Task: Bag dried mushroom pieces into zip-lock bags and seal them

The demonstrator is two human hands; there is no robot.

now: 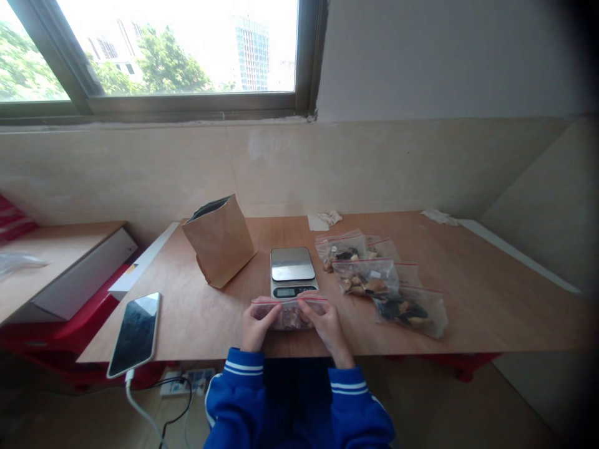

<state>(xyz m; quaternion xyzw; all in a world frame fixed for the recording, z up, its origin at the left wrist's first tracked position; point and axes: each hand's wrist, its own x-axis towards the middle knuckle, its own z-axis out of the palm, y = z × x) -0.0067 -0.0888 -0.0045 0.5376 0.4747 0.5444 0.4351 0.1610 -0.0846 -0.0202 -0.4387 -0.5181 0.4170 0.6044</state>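
Observation:
Both my hands pinch the red-lined zip seal of a clear plastic bag (287,317) holding brown pieces, my left hand (259,324) at one end and my right hand (326,327) at the other. The bag rests on the table just in front of a digital kitchen scale (291,271), which has a steel pan. To the right lie several similar zip bags, including one with tan pieces (365,277) and one with darker pieces (407,310). A brown kraft paper bag (219,240) stands tilted to the left of the scale.
A smartphone (135,333) on a white cable lies at the wooden table's (491,312) near left edge. Crumpled paper scraps (330,217) lie by the wall. A power strip (187,381) sits on the floor below. A lower wooden surface (51,268) stands at the left.

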